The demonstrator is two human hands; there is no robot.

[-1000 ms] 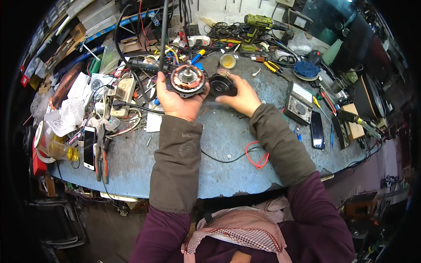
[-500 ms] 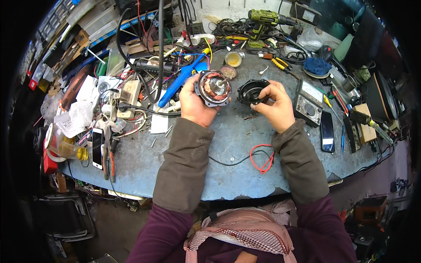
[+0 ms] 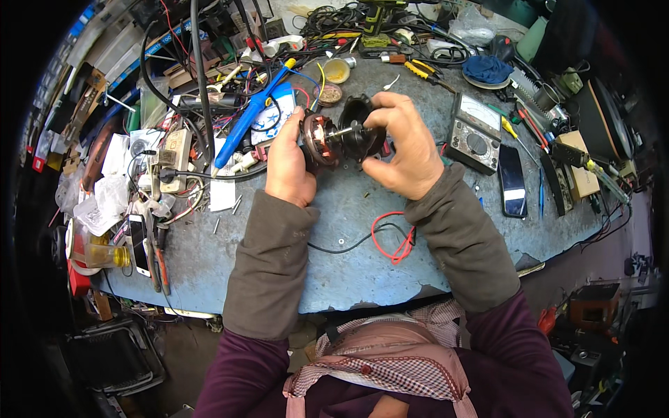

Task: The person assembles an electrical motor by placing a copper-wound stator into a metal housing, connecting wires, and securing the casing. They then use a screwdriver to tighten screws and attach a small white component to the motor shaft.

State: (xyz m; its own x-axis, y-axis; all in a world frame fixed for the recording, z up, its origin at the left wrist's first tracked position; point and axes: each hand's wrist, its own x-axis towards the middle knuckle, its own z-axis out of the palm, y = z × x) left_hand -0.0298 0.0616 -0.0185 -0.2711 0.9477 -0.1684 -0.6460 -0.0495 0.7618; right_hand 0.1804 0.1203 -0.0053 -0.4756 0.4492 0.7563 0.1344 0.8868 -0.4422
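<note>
My left hand [image 3: 287,166] is closed round a small electric motor [image 3: 322,141], whose copper windings and dark round body show. Its metal shaft points right, toward a black round end cover [image 3: 359,120]. Fingers and thumb of my right hand [image 3: 407,145] grip that cover by its right side, with its hollow turned toward the motor. The shaft tip reaches the cover's opening; whether the two rims touch anywhere I cannot tell. Below the hands, a red test lead [image 3: 394,240] and a black lead lie on the worn blue bench [image 3: 334,282].
An analogue multimeter [image 3: 475,136] and a dark phone [image 3: 513,181] lie to the right. Left are a white phone [image 3: 139,244], pliers [image 3: 159,259] and a blue soldering-iron-like tool [image 3: 244,127]. A green drill [image 3: 376,28], yellow-handled cutters [image 3: 424,68] and tangled cables lie at the back.
The motor has turned so its shaft points right. My right hand has brought the black cover left and up to the shaft, tilting it to face the motor. The view has shifted slightly.
</note>
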